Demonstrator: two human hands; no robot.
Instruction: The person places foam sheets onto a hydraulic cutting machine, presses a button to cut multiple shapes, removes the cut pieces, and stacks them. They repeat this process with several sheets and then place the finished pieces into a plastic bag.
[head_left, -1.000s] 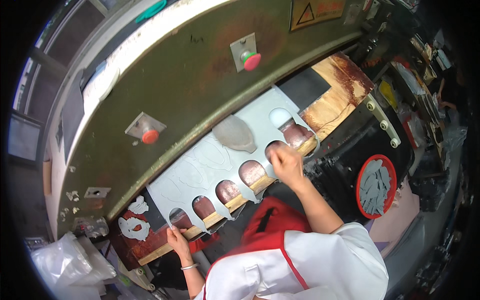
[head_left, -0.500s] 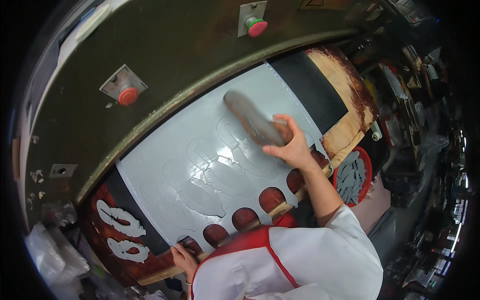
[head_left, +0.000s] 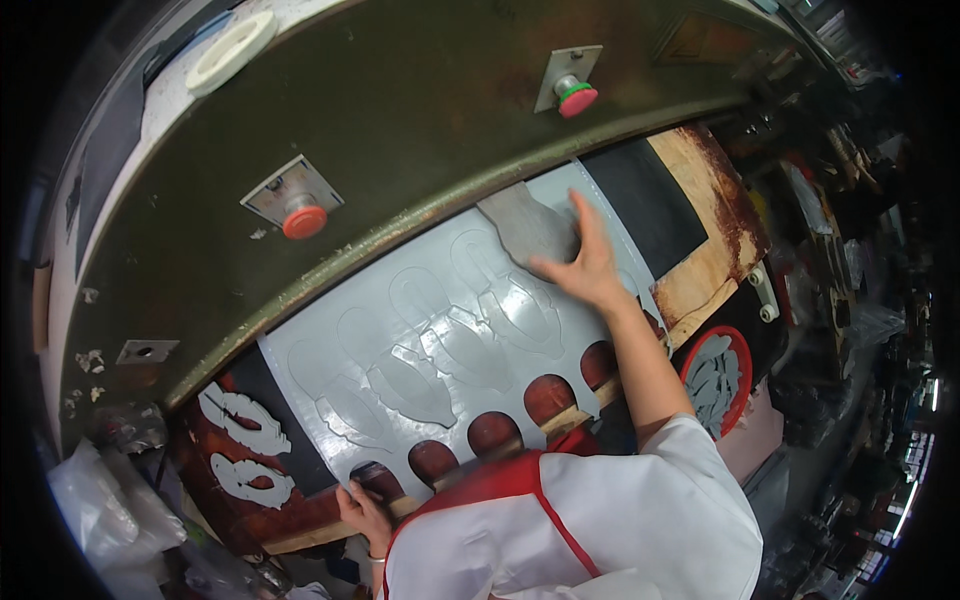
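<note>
A pale grey glossy sheet [head_left: 330, 330] lies across the work board, marked with a row of cut shoe-upper outlines. On its far right part lies a grey cutting die [head_left: 537, 228] with a wavy outline, its broad face up. My right hand [head_left: 592, 255] is at the die's right end, fingers spread and slightly blurred, the thumb by its near edge. At the sheet's near left corner, my left hand [head_left: 366, 515] is closed on the edge, thumb and fingers together; part of the grip is hidden.
Beyond the sheet stands a green machine beam [head_left: 430, 130] with red push buttons [head_left: 304, 222]. Cut grey pieces [head_left: 250, 482] lie on the board at left. A red basin [head_left: 745, 365] of grey scraps stands at right. Clear plastic bags [head_left: 110, 510] lie at the lower left.
The die, tilted in my right hand before, now lies flat farther back and right on the sheet. My right fingers have spread. My left hand stays at the sheet's corner; the view has shifted.
</note>
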